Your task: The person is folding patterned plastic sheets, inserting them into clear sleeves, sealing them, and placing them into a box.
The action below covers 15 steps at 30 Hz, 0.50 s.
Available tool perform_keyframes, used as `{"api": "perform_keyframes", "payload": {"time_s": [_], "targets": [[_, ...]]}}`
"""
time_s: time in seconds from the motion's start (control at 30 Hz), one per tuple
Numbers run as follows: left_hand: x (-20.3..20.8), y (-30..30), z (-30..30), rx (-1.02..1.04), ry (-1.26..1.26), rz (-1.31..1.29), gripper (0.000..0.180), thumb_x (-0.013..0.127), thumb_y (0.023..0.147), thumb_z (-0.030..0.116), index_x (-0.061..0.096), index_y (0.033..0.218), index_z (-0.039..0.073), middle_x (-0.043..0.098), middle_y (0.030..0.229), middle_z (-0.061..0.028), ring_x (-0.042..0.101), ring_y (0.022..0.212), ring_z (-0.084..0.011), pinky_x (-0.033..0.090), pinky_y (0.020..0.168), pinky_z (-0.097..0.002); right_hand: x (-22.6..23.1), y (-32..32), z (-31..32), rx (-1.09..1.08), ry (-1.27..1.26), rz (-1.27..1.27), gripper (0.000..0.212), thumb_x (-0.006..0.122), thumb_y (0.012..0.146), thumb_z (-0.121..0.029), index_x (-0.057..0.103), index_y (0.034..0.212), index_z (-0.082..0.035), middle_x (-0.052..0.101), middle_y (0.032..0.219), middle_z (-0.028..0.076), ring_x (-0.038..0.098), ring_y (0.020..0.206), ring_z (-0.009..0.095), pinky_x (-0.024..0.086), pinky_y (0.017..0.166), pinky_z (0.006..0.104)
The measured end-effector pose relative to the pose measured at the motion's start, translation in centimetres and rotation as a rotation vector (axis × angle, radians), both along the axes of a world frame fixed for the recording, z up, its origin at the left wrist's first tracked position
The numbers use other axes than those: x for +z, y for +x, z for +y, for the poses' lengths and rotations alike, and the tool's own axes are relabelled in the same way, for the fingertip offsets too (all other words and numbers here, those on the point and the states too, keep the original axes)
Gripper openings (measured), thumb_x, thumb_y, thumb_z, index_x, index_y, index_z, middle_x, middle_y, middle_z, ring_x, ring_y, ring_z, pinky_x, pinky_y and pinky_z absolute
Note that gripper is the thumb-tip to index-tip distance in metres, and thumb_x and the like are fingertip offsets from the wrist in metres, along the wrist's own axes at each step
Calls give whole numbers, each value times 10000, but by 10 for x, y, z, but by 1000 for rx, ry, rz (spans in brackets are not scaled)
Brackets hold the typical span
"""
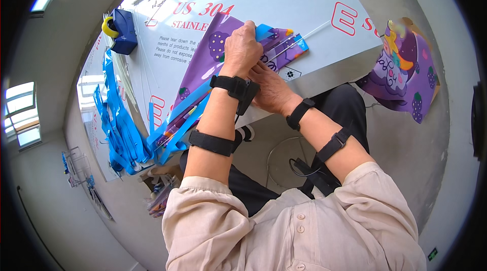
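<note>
A purple printed sheet (199, 65) with berry pictures, folded along its near side, lies on the table under my hands. My left hand (242, 47) is closed in a pinch on a blue strip (263, 32), which runs along the sheet and back under my left wrist. Close below it, my right hand (273, 86) is closed at the sheet's near edge; its fingertips are partly hidden, and I cannot make out what they hold. A thin white stick (308, 36) crosses the sheet's right end and points out to the right.
More blue strips (122, 136) hang in a bundle over the table's left edge. A blue tape dispenser (123, 31) with a yellow roll stands at the left, near thin white sticks (120, 70). Another purple printed sheet (406, 75) is at the right, beyond the table's edge (324, 75).
</note>
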<state>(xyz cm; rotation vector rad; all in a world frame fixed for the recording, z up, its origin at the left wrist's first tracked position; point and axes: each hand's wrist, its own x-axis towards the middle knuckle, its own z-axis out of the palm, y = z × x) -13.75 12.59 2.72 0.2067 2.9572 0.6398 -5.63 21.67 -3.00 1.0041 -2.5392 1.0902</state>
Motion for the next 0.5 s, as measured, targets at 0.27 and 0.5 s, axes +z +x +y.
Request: {"api": "perform_keyframes", "payload": {"time_s": [0.27, 0.5], "targets": [[-3, 17, -45, -258, 309, 141, 604, 552, 700, -59, 502, 1273, 128, 609, 1117, -180, 590, 990, -375, 489, 823, -406, 0, -2, -4, 4, 88, 6, 567, 661, 773, -338, 492, 1213, -24, 442, 1284, 154, 354, 1273, 305, 266, 1099, 419], [0, 36, -78, -261, 131, 89, 567, 634, 687, -34, 549, 1227, 113, 642, 1003, -138, 627, 878, -295, 505, 786, -348, -3, -3, -4, -19, 163, 98, 605, 645, 774, -368, 500, 1229, 4, 477, 1281, 165, 382, 1262, 292, 256, 1101, 407]]}}
